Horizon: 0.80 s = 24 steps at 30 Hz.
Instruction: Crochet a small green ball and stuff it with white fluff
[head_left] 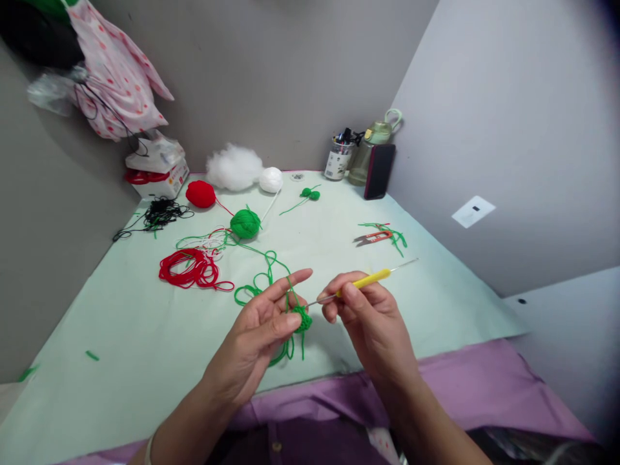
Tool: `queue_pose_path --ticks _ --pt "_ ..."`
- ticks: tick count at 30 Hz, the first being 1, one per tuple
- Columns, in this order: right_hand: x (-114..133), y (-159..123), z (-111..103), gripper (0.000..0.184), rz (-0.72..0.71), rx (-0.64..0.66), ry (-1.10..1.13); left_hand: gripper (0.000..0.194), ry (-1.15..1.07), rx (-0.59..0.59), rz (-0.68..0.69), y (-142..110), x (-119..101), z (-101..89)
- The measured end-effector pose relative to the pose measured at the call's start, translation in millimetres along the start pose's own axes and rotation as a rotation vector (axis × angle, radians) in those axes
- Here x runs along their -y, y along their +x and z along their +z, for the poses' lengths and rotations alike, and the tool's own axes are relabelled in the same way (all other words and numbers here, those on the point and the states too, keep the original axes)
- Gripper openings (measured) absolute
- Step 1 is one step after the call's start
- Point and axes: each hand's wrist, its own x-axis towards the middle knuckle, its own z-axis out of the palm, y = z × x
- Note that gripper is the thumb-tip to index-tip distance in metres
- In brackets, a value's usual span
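Note:
Between the thumb and fingers of my left hand point(261, 326) is a small green crochet piece point(303, 319). Green yarn point(289, 284) runs over the raised index finger and trails down below the piece. My right hand point(371, 316) grips a crochet hook point(371, 279) by its yellow handle, with one metal end pointing left at the top of the crochet piece and the other end out to the upper right. Whether a loop sits on the hook's tip is too small to tell. Loose green yarn leads back to a green ball point(245, 223).
Red yarn coils point(188, 268), a red ball point(200, 194), a white ball point(270, 180), stuffing point(234, 166) and black yarn point(162, 214) lie left and back. Orange thread snips point(372, 238) lie right, near green scraps. A phone point(380, 171), bottle point(361, 161) and pen cup point(338, 159) stand behind.

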Motion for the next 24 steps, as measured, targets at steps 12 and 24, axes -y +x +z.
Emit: queue_pose_path --ticks 12,24 --pt "3.5 1.5 -2.1 0.022 0.048 0.002 0.009 0.052 -0.036 0.049 -0.061 -1.7 -3.3 -1.0" --pt "-11.6 -6.3 1.5 0.015 -0.307 0.061 -0.312 0.045 0.426 -0.07 0.233 -2.2 9.4 1.6"
